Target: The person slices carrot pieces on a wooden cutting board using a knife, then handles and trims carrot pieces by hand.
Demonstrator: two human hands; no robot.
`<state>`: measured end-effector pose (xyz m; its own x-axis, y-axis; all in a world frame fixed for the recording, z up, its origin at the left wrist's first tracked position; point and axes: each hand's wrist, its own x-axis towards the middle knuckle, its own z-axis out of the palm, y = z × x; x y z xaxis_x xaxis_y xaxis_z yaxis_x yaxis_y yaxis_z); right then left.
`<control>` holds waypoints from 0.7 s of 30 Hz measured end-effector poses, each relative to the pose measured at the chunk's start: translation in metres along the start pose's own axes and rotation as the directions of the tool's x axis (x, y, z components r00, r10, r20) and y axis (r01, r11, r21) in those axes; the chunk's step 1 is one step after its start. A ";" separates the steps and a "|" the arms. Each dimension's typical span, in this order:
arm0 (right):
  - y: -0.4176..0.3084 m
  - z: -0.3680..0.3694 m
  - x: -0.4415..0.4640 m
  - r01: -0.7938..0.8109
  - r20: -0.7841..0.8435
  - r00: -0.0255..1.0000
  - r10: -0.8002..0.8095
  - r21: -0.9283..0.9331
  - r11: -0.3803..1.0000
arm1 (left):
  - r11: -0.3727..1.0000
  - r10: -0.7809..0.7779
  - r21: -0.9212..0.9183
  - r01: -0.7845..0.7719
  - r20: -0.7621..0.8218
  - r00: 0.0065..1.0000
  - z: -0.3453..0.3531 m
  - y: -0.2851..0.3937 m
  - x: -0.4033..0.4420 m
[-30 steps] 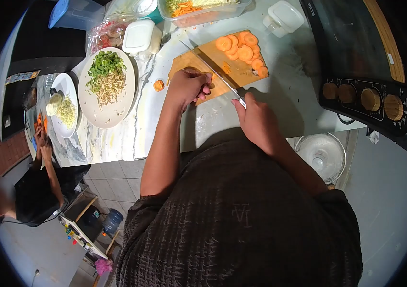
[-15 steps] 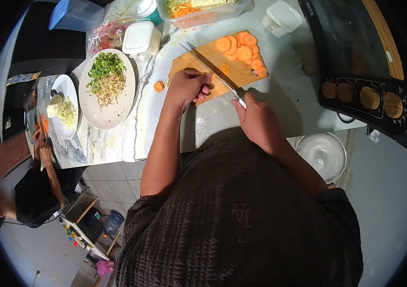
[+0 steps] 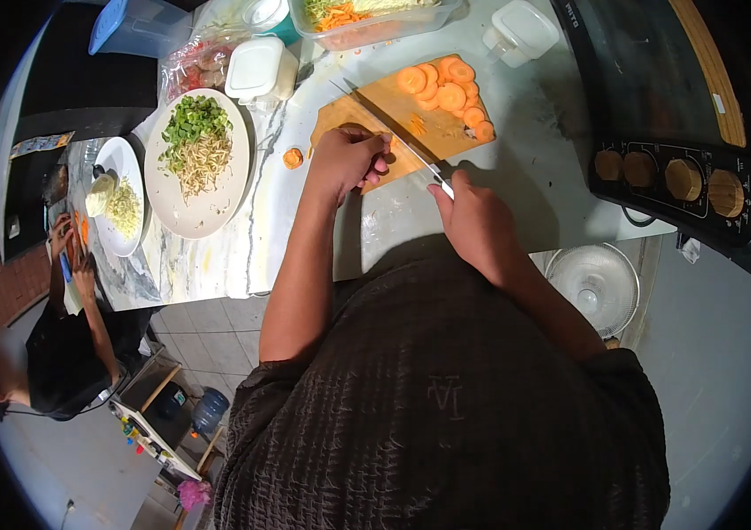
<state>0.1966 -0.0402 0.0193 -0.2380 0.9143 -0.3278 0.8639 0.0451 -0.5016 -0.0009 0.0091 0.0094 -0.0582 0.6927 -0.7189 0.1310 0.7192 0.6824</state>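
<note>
A wooden cutting board (image 3: 441, 146) lies on the counter, with round carrot slices (image 3: 450, 86) at its far right and a few thin carrot strips (image 3: 418, 124) near its middle. My right hand (image 3: 474, 215) is closed round the white handle of a knife (image 3: 397, 131), whose blade slants up to the left across the board. Over the board's near left part, my left hand (image 3: 350, 162) has its fingers curled together beside the blade; a bit of orange shows at its fingertips, mostly hidden. A carrot end piece (image 3: 292, 158) sits left of the board.
Left are an oval plate of chopped greens and sprouts (image 3: 166, 190) and a smaller white plate (image 3: 117, 238). Lidded tubs (image 3: 254, 69) and a clear vegetable container (image 3: 384, 37) stand behind. An oven (image 3: 658, 106) is right. Another person (image 3: 62, 353) works at far left.
My hands and the knife have hardly moved. The other person's hands have shifted at the far left, and a blue-handled thing shows there again.
</note>
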 end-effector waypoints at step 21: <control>-0.008 0.007 -0.002 -0.113 0.063 0.992 0.112 0.007 0.994 | 1.000 0.002 0.020 -0.002 0.007 1.000 0.000 -0.001 0.001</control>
<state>0.1867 -0.0450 0.0178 -0.1672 0.8865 -0.4315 0.8821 -0.0610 -0.4672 -0.0015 0.0095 0.0082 -0.0506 0.6938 -0.7184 0.1507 0.7164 0.6812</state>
